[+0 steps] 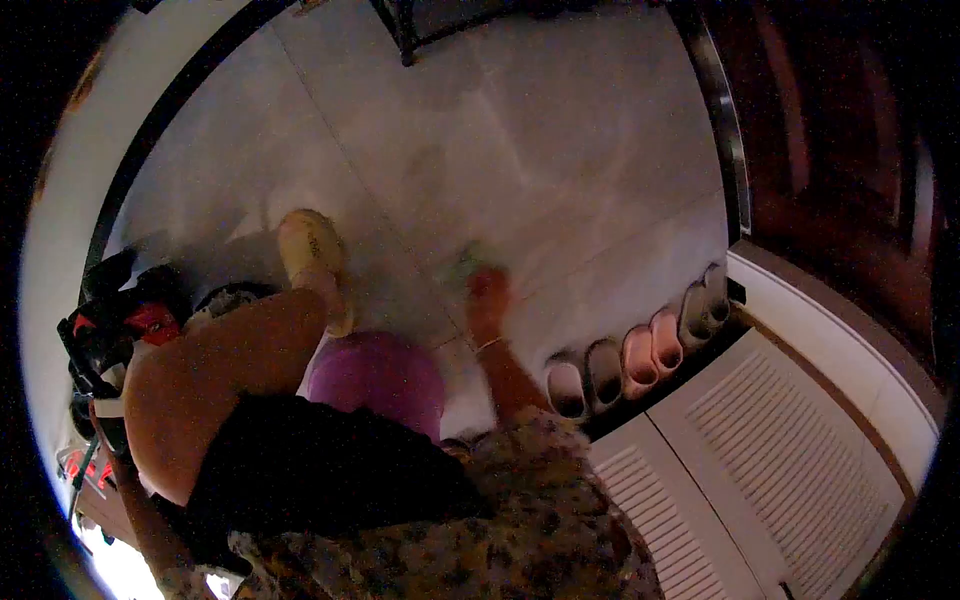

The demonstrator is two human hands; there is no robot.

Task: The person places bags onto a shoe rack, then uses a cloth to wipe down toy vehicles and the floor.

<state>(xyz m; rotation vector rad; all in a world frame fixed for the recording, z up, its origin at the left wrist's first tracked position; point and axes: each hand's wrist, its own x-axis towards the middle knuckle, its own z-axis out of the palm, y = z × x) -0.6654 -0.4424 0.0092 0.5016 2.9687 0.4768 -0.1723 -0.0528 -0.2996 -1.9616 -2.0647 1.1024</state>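
Note:
My right hand (488,290) reaches down over the grey tiled floor (420,130), its fingers smeared by motion. A blurred pale green thing (466,264) is at its fingertips; whether the fingers grip it is unclear. My left arm extends at the lower left, and my left hand (107,425) is near dark and red items (150,318), its fingers too dim to make out. A round purple object (375,385) is between my bent leg and right arm. My foot wears a yellow slipper (308,243).
Grey slippers (566,388) and pink slippers (640,358) line the base of a white louvered cabinet (800,440). A dark wooden door (830,130) is at the right. Black furniture legs (406,40) stand at the top, and a pale wall (80,190) runs along the left.

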